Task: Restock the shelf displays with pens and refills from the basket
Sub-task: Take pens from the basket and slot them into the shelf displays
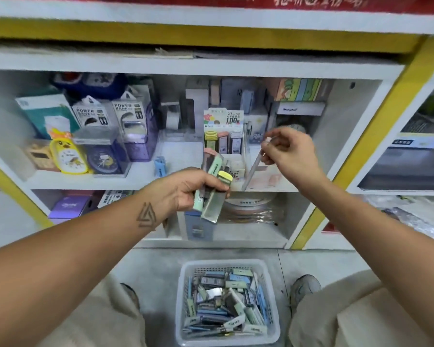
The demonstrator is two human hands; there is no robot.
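Observation:
My left hand [186,190] grips a bundle of refill packs [211,186], green and yellow topped, in front of the middle shelf. My right hand [290,149] pinches the top of a slim grey pen [253,166] that hangs slanted down, its tip near the shelf edge. Just behind both hands stands a white cardboard refill display [224,136] with several small boxes in its slots. On the floor between my feet sits a white plastic basket [186,271] heaped with pens and refill packs [226,304].
The middle shelf [140,174] holds power bank boxes [133,116], a yellow alarm clock [68,156], a blue clock in a clear case and other boxed goods. Tape rolls [248,206] lie on the lower shelf. Yellow frame posts [361,146] flank the bay.

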